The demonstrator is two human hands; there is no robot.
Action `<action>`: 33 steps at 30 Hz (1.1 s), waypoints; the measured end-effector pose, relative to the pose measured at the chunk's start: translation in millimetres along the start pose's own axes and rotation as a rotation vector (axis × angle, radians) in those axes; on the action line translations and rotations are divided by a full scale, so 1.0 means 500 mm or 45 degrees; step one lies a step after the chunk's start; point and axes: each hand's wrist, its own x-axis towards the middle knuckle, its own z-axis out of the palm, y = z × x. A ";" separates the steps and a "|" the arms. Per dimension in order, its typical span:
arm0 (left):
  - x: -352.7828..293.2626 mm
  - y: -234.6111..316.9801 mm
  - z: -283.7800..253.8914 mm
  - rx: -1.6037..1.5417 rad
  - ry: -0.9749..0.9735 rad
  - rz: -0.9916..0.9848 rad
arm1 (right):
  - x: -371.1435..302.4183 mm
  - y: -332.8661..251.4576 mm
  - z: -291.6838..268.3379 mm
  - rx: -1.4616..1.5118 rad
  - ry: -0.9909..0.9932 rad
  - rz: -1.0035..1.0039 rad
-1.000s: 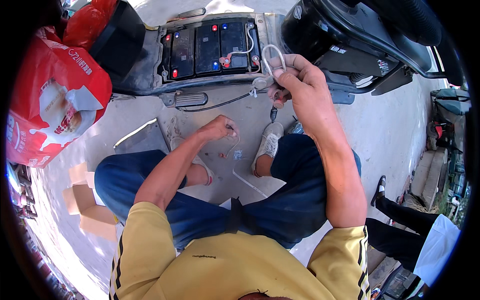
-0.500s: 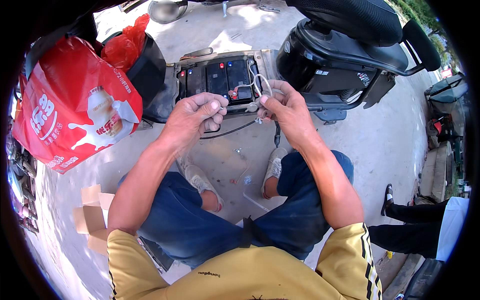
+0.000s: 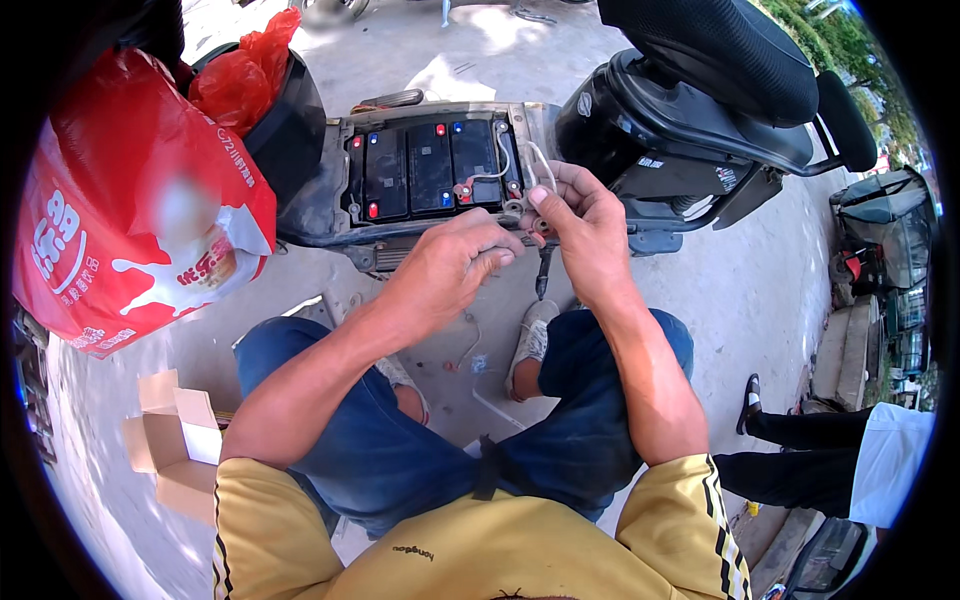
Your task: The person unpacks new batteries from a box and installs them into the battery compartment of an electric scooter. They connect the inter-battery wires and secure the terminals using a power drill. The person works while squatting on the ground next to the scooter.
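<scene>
Several black batteries (image 3: 430, 165) with red and blue terminal caps sit side by side in the open floor tray (image 3: 335, 190) of a scooter. My right hand (image 3: 583, 215) pinches a pale cable (image 3: 543, 165) near the tray's right end; a metal ring end shows by its fingertips. Just to the left, my left hand (image 3: 462, 258) is closed, its fingertips brought close to the cable end. Whatever lies between those fingers is hidden. A shorter grey wire with a red terminal (image 3: 463, 190) rests on top of the batteries. Below the right hand hangs a black connector (image 3: 543, 275).
A large red bag (image 3: 130, 240) and a black bucket (image 3: 300, 110) stand at the left. The black scooter seat (image 3: 715, 55) rises at the right. An open cardboard box (image 3: 175, 445) lies at lower left. Another person's legs (image 3: 800, 450) show at right.
My left hand has moved right, from in front of the batteries to beside the right hand and the cable end. My right hand keeps hold of the cable. The view has shifted slightly.
</scene>
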 end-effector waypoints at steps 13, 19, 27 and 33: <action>0.032 -0.012 -0.038 -0.892 0.271 -0.442 | -0.022 0.005 0.002 -0.111 -0.101 -0.029; 0.043 -0.012 -0.026 -0.584 0.219 -0.382 | -0.036 0.005 0.011 -0.112 -0.078 -0.122; 0.021 0.001 0.005 0.356 0.348 0.273 | -0.034 0.007 0.007 -0.096 0.069 -0.186; 0.033 0.027 -0.023 0.259 0.413 0.203 | -0.051 -0.005 0.020 -0.285 -0.013 -0.212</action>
